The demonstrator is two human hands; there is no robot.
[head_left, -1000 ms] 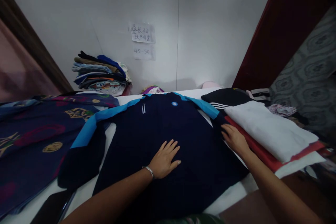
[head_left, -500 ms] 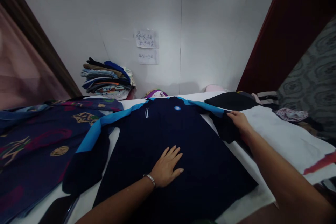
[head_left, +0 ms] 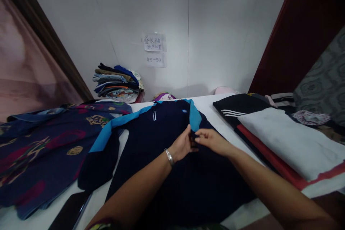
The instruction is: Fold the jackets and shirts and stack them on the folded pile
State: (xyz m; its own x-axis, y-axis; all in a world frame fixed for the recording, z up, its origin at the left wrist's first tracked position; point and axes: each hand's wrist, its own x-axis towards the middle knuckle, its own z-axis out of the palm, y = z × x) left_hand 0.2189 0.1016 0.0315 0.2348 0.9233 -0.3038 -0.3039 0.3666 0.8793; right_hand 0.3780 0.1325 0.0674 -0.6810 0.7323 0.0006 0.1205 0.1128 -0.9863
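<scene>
A dark navy long-sleeved shirt (head_left: 151, 140) with light blue shoulder bands lies spread on the white table. Its right-hand sleeve (head_left: 194, 116) is folded inward over the chest, covering part of the shirt front. My left hand (head_left: 183, 145), with a silver bracelet at the wrist, has its fingers closed on that sleeve's dark lower part. Across from it, my right hand (head_left: 211, 141) pinches the same sleeve just below the blue band. The other sleeve (head_left: 99, 154) still stretches out to the left, bent downward.
A patterned dark garment (head_left: 54, 143) covers the table's left side, with a black phone-like object (head_left: 70, 210) near it. Folded white (head_left: 288, 140) and black clothes (head_left: 239, 106) lie at right. A clothes stack (head_left: 117, 82) stands by the wall, under paper signs (head_left: 155, 50).
My right hand has brought the right-hand sleeve inward over the chest. My left hand has risen from lying flat on the shirt to take hold of this sleeve too.
</scene>
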